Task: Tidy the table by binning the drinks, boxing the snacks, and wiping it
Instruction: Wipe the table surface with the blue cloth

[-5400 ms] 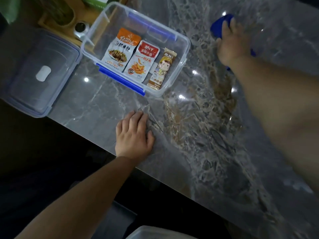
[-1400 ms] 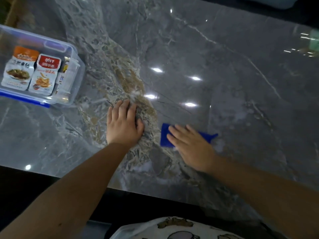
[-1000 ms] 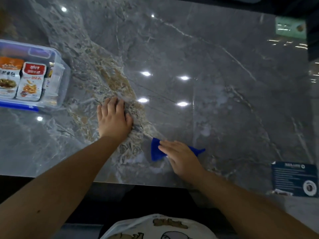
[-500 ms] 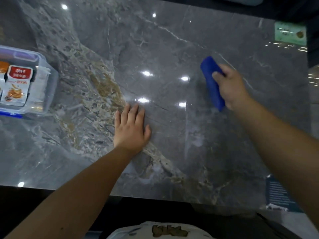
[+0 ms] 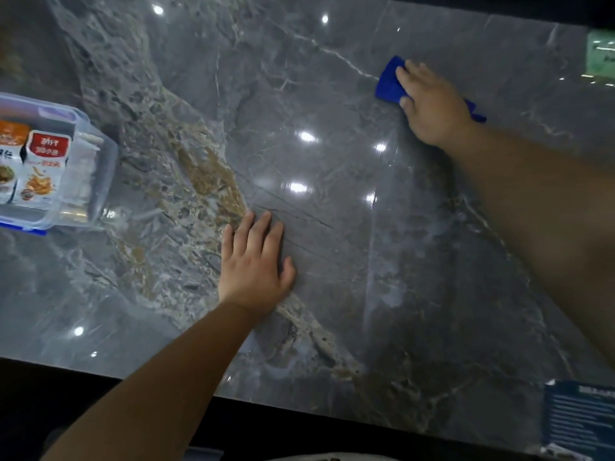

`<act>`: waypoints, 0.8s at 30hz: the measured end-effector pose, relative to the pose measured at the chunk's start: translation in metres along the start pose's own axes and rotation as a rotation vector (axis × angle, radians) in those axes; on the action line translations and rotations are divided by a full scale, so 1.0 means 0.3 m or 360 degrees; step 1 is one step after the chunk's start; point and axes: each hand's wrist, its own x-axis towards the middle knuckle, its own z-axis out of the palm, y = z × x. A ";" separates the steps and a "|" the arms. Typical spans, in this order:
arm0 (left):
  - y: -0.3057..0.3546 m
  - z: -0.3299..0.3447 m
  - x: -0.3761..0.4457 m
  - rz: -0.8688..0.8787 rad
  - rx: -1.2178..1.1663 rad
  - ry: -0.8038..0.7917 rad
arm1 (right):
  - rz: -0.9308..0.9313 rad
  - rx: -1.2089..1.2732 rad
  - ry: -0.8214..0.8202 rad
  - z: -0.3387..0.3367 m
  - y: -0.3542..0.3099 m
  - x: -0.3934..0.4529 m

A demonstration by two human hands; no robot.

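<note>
Right grip (image 5: 431, 104) pressed flat, fingers spread, on top of the blue cloth (image 5: 389, 83) at the far right of the counter (image 5: 332, 294). Cloth pinned between palm and stone rather than pinched: folded end poking out past the fingertips toward the far left, a thin blue corner showing from under the heel of the hand on the right side. Not closed into a fist, but loaded with the cloth underneath.

Left grip (image 5: 254, 264) flat and empty, palm down near the middle of the counter, fingers together and pointing away, thumb out to the right. Well apart from the cloth, nearer the front edge.

Clear plastic box (image 5: 100, 168) with blue clips at the left edge, partly cut off. Inside, lying flat side by side: a red-topped snack packet (image 5: 41, 171) and an orange-topped snack packet (image 5: 8, 161), the latter mostly out of view. Something pale beside the red one, too blurred to tell.

Dark printed card (image 5: 579, 424) on the near right corner of the counter. Green label (image 5: 600, 54) at the far right edge.
</note>
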 end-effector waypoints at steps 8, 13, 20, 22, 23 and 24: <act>0.000 0.005 -0.002 -0.0002 -0.0005 0.0026 | -0.0136 -0.0112 -0.0049 0.048 -0.114 -0.195; 0.007 -0.013 -0.001 -0.0009 -0.0043 -0.0031 | -0.0289 -0.0183 -0.0166 0.125 -0.273 -0.506; 0.008 -0.024 -0.004 -0.0001 -0.0082 -0.0086 | -0.0390 -0.0106 -0.0232 0.240 -0.463 -0.929; 0.006 -0.024 -0.005 0.0005 -0.0085 -0.0091 | -0.0359 -0.0106 -0.0232 0.268 -0.510 -1.022; 0.006 -0.024 -0.004 0.0008 -0.0089 -0.0092 | -0.0353 -0.0112 -0.0224 0.279 -0.529 -1.064; 0.005 -0.024 -0.004 0.0014 -0.0094 -0.0097 | -0.0358 -0.0113 -0.0210 0.288 -0.545 -1.103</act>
